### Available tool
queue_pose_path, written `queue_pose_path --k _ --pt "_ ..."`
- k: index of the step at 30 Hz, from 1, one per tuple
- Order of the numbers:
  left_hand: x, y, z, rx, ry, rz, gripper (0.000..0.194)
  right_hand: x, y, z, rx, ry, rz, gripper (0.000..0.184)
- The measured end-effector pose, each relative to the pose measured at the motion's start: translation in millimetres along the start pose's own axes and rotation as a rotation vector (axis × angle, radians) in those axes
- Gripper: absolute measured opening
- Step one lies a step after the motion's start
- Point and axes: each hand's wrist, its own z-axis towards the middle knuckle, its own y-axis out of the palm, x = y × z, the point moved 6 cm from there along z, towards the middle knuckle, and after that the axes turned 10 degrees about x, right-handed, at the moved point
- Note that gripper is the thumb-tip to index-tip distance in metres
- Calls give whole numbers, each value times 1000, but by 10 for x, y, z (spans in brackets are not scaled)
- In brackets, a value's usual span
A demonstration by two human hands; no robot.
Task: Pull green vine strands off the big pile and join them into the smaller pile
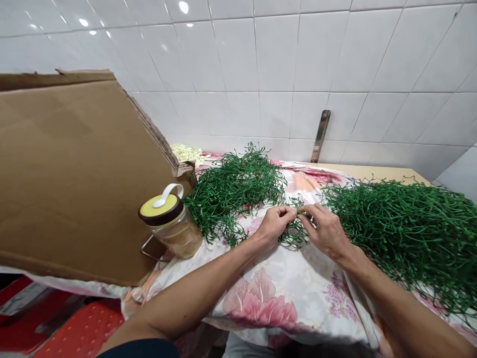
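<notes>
**Your left hand** (274, 223): narrow pinch on a green sprig (294, 233), above the middle of the floral cloth (261, 303).
**Your right hand** (324, 231): narrow pinch at the same sprig, just beside your left hand.
**Glass jar** (182, 236): at the cloth's left edge; yellow-and-brown lid, white loop; pale tan contents.
**Green piles** (233, 191) (402, 238): on the cloth, either side of your hands.
**Cardboard sheet** (74, 174): left of the cloth, tilted, behind the jar.
**Red perforated mat** (82, 330): below the cloth, left.
**Pale yellow clump** (184, 154): beyond the cloth's far-left corner.
**Steel bracket** (320, 134): beyond the cloth, on the white tile wall (298, 64).
</notes>
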Motion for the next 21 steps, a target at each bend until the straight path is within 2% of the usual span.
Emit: queue_pose_path --k 6,12,21 --pt "37 -1 18 -18 125 140 25 48 -14 -1 16 22 -31 13" --pt "24 -11 -17 11 308 338 24 100 13 -15 -67 48 -71 12" --pt "9 3 -14 -14 320 347 22 124 41 -5 -128 64 -44 19"
